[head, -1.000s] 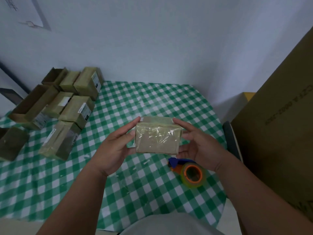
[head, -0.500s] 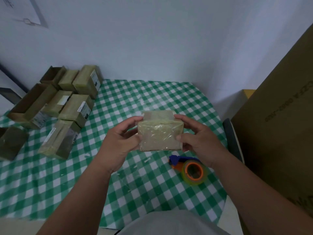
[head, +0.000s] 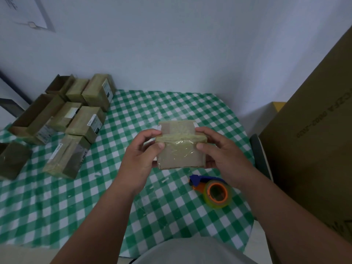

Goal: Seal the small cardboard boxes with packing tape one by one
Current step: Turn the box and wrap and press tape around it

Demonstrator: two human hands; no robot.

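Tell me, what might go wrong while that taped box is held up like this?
The box is gripped only at its ends by the left hand and right hand, above the table, so it could slip. The tape looks wrinkled and may not seal flat. Setting it down carelessly could knock the tape roll.

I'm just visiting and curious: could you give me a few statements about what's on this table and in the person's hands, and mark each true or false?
1. Both hands hold the small taped box. True: the left hand and the right hand grip its two sides.
2. The tape dispenser is in the right hand. False: it lies on the checked tablecloth.
3. The held box rests on the table. False: it is lifted above it.
4. More small boxes sit at the table's far left. True.
5. The tablecloth is red. False: green and white.
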